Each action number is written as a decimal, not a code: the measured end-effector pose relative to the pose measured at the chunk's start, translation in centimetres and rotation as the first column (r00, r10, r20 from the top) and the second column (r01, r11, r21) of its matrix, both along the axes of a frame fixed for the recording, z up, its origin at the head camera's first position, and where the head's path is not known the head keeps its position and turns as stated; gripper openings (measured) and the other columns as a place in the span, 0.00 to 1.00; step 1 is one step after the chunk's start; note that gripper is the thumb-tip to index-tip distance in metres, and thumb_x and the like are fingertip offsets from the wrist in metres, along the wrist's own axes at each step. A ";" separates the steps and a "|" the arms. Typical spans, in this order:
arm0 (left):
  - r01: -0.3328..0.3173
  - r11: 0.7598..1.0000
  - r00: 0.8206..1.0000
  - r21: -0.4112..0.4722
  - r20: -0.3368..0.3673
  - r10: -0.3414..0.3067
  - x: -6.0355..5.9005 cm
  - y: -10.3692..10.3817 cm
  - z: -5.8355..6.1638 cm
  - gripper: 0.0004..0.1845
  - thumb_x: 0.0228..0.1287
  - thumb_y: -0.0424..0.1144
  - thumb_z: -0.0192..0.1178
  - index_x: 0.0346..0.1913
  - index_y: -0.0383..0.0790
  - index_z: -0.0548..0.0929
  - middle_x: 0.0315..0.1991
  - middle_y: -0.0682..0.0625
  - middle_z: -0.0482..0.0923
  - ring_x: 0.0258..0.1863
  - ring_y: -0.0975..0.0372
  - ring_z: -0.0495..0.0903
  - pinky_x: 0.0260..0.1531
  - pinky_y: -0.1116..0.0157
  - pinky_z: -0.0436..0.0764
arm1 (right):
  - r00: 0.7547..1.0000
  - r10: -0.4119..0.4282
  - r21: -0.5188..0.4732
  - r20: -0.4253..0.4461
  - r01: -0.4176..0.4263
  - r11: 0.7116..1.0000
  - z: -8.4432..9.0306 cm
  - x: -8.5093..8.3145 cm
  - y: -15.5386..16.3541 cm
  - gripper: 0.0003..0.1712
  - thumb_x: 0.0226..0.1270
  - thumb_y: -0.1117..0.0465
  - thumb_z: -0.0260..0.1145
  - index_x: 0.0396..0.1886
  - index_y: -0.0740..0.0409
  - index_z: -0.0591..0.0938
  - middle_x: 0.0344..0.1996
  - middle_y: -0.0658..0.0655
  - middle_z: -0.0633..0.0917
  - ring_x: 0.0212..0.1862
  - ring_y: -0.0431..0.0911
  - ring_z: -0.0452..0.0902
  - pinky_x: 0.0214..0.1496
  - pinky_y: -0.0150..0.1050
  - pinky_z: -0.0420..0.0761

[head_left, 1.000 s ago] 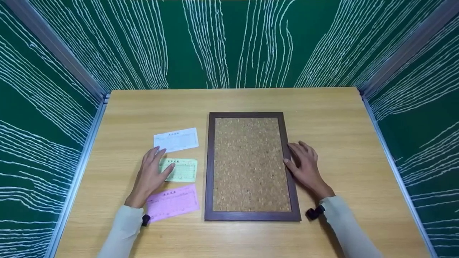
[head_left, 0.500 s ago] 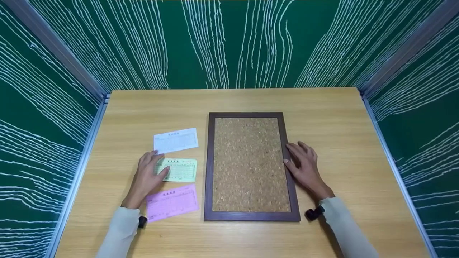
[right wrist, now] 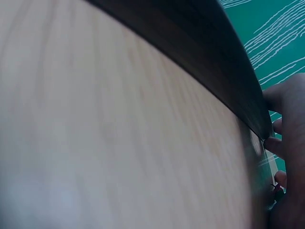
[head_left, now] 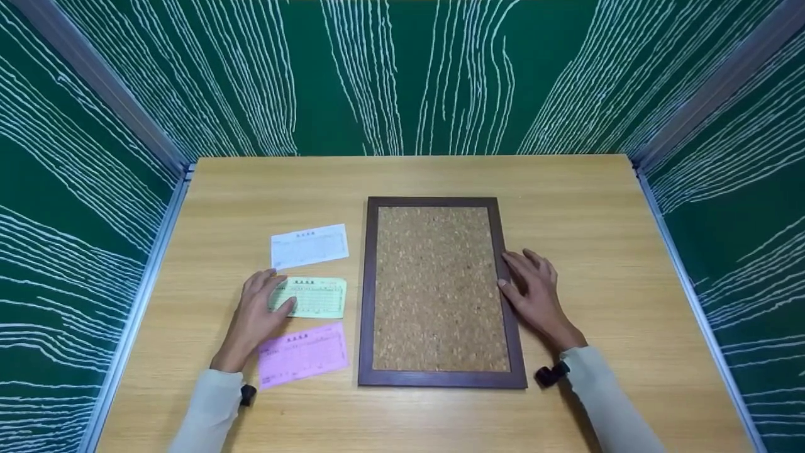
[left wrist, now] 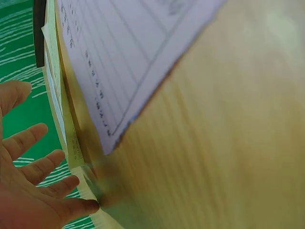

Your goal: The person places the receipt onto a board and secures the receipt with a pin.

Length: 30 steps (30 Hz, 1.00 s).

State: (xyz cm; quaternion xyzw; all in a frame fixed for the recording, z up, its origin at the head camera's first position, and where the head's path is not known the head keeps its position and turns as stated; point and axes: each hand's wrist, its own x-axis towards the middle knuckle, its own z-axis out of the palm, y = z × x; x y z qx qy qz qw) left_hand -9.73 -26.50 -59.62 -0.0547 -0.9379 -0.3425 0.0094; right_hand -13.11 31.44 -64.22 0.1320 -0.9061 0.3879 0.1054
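Note:
A cork board [head_left: 440,286] in a dark wooden frame lies flat in the middle of the wooden table [head_left: 585,207]. My right hand [head_left: 531,296] rests open against the frame's right edge [right wrist: 228,90], thumb on the wood. Left of the board lie a white slip [head_left: 309,245], a green slip [head_left: 312,297] and a pink slip [head_left: 303,354]. My left hand [head_left: 258,311] lies flat with straight fingers touching the green slip's left end. In the left wrist view the pink slip [left wrist: 128,57] is close up, with my spread fingers [left wrist: 43,167] beside the green slip.
Green panels with white wavy lines [head_left: 402,69] wall the table on three sides, joined by metal corner rails [head_left: 94,82]. A black wrist-camera mount [head_left: 548,374] sits at each sleeve cuff.
My left hand has drawn back toward me and slightly left, its fingers sliding to the green slip's left end. The right hand and the board have stayed put.

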 end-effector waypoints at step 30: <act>-0.073 0.996 0.997 0.042 0.026 0.072 -1.3 -3.1 -0.7 0.22 0.80 0.36 0.67 0.71 0.31 0.83 0.79 0.30 0.67 0.85 0.35 0.52 0.83 0.34 0.53 | 1.000 -0.011 -0.011 -0.011 0.011 1.000 0.0 0.0 -0.1 0.33 0.76 0.56 0.73 0.77 0.59 0.81 0.74 0.63 0.81 0.81 0.69 0.60 0.81 0.73 0.42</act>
